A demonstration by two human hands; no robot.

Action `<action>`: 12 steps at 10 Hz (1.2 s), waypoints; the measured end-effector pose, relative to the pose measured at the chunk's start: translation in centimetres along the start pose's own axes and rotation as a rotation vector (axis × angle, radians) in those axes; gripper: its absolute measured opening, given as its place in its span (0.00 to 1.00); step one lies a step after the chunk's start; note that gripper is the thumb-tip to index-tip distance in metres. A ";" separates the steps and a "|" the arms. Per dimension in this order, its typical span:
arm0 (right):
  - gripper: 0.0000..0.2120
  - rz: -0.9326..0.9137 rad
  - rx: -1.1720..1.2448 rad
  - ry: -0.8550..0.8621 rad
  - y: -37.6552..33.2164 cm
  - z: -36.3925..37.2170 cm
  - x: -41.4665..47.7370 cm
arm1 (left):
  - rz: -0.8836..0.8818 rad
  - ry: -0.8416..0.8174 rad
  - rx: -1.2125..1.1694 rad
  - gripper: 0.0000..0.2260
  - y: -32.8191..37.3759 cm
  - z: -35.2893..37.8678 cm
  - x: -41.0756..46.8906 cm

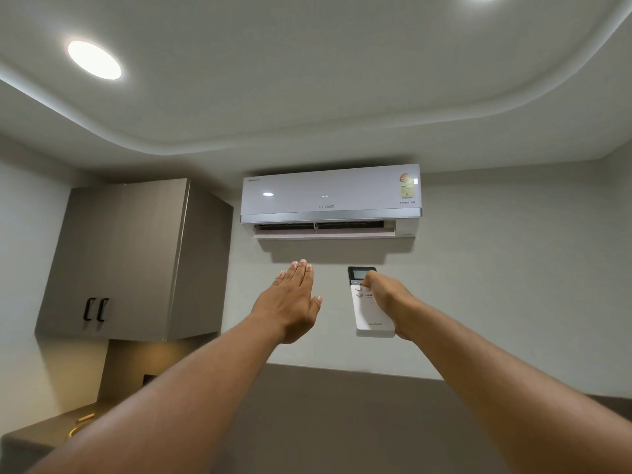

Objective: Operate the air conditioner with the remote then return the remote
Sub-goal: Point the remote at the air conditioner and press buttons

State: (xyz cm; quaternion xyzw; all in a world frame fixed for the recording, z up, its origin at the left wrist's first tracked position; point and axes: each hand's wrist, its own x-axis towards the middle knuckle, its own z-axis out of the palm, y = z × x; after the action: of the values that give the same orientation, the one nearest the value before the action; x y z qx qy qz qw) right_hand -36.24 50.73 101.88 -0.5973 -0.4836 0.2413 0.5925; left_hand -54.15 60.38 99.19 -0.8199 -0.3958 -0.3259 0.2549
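A white wall-mounted air conditioner point(331, 196) hangs high on the wall ahead, its lower flap open. My right hand point(390, 301) holds a white remote point(367, 311) with a dark screen at its top, pointed up at the unit, thumb resting on the buttons just under the screen. My left hand point(292, 301) is raised flat below the unit's left half, fingers straight and together, holding nothing. Both arms stretch up from the bottom of the view.
A grey wall cabinet point(133, 261) with two black handles hangs to the left of the unit. Below it a counter point(41, 432) carries small yellowish items. A round ceiling light point(94, 59) glows at the upper left. A darker wall panel runs below.
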 end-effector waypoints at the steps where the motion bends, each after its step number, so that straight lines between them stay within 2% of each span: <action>1: 0.08 -0.005 -0.002 -0.001 0.0 0.1 -0.2 | 0.001 -0.003 0.002 0.30 0.0 -0.1 -0.1; 7: 0.11 -0.015 -0.031 -0.006 -0.1 0.1 -0.5 | -0.006 -0.007 -0.011 0.30 0.2 -0.7 -0.5; 10: 0.24 -0.080 -0.118 -0.016 0.2 0.9 -0.8 | -0.012 -0.007 -0.015 0.30 0.2 -0.8 -0.9; 12: 0.17 -0.129 -0.157 -0.004 0.5 1.4 -0.6 | -0.022 -0.006 -0.021 0.30 0.0 -0.8 -0.9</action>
State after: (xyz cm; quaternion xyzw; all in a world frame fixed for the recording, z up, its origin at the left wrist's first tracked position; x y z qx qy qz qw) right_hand -37.55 51.01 100.99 -0.6090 -0.5400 0.1651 0.5571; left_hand -54.89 59.45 99.00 -0.8189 -0.4022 -0.3305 0.2415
